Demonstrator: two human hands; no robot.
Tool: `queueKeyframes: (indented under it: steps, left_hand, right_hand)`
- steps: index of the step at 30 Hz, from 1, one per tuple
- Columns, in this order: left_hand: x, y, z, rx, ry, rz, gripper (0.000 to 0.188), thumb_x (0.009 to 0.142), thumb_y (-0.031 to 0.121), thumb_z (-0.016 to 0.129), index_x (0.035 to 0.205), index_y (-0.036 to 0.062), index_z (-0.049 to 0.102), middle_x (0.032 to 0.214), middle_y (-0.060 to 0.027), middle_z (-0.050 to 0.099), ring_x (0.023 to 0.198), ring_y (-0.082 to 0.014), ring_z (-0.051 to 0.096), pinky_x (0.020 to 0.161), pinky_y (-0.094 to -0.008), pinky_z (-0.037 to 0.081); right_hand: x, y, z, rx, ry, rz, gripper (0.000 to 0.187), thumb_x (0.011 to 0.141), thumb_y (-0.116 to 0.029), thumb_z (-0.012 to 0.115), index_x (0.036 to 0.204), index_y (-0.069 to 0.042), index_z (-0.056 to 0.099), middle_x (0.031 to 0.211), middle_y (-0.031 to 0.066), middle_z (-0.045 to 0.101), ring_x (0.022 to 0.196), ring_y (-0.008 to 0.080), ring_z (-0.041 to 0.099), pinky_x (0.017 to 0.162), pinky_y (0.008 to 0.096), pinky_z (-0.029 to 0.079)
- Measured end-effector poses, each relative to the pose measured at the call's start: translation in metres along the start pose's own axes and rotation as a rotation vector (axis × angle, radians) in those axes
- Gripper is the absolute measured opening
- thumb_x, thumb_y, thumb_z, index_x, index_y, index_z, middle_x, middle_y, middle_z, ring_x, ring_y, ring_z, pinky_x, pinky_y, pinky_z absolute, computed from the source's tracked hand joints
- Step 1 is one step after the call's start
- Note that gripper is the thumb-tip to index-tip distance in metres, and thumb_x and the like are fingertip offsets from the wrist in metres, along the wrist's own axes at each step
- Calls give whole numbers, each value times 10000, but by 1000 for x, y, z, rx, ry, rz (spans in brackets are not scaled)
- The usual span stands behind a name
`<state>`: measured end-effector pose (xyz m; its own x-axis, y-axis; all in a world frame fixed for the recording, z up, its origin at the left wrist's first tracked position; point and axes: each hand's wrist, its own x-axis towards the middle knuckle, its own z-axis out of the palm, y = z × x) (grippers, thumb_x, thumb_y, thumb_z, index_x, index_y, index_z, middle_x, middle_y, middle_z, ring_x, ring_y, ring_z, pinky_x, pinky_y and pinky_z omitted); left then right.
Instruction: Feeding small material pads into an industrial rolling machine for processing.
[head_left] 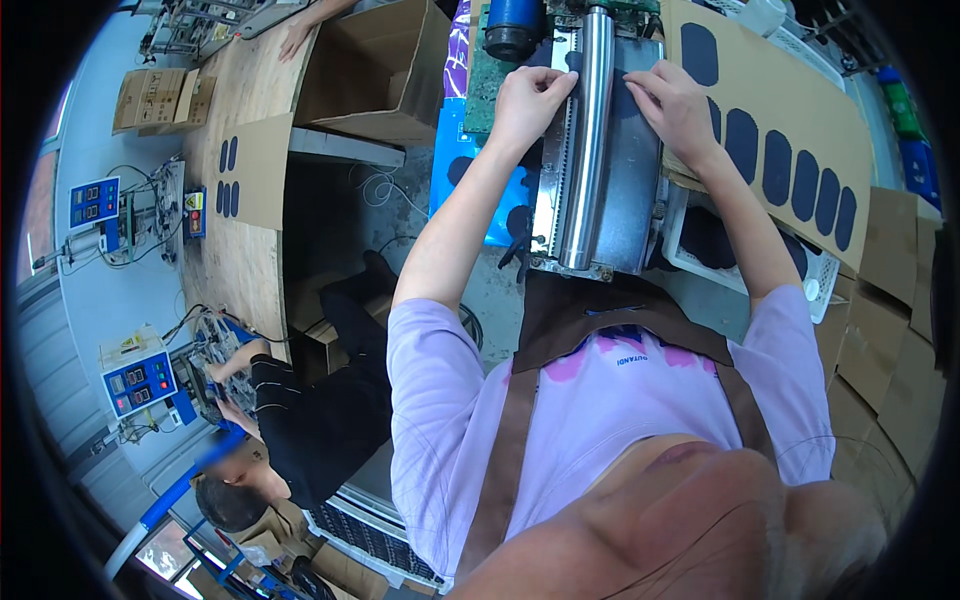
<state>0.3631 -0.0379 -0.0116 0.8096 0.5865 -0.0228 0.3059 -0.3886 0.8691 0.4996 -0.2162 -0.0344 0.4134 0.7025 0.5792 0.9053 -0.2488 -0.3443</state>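
A long steel roller (590, 150) lies across the metal bed (628, 215) of a machine in front of me. My left hand (532, 108) is at the roller's left side, thumb and fingers pinched together; a small dark patch shows by the fingertips, and what they grip is hard to make out. Right of the roller, a dark oval piece (624, 100) lies partly on the bed, and my right hand (674, 112) pinches at its edge. A toothed strip (566, 170) runs along the roller's left side.
At right, a cardboard sheet (735, 85) carries several dark ovals over a white crate (822, 285). Another sheet (262, 170) with ovals lies on the wooden bench (215, 265) at left. Beside it, a person in black (320, 420) works; another person's hand (294, 38) rests beyond an open carton (375, 75).
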Motion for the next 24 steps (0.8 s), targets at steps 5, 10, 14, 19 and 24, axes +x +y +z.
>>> queueKeyframes:
  steps: [5,10,14,19,24]
  left_hand:
    - [-2,11,-6,-90,20,-50,264,903,216,681,921,-40,744,680,-33,607,591,-102,515,576,-241,453]
    - [-5,23,-15,-63,73,-49,265,896,234,704,924,-27,743,701,-34,618,632,-98,531,607,-231,462]
    - [-10,36,-21,-38,91,-64,274,892,259,723,938,-10,745,757,-58,644,680,-115,564,645,-241,483]
    - [-22,57,-21,-11,134,3,213,875,204,723,875,-9,724,735,-49,608,653,-114,526,615,-246,452]
    - [-31,84,-1,241,155,302,76,821,87,720,823,17,690,777,-44,555,662,-161,495,620,-277,438]
  right_hand:
    - [-7,-5,-14,92,18,69,142,919,-71,623,1020,-38,719,804,37,559,639,157,480,593,267,387]
    - [-14,-17,-36,224,-21,136,159,922,-72,620,1038,-38,724,818,37,585,632,150,481,590,267,394]
    - [-20,-33,-53,423,-123,255,175,936,-98,619,1059,-37,726,874,47,636,654,148,520,603,264,425]
    - [-22,-45,-68,887,-325,519,244,976,-142,578,1148,-16,697,1010,82,681,759,143,611,664,238,472]
    - [-17,-35,-74,1393,-345,695,395,1038,-226,475,1346,11,546,1240,162,648,1059,185,659,860,239,509]
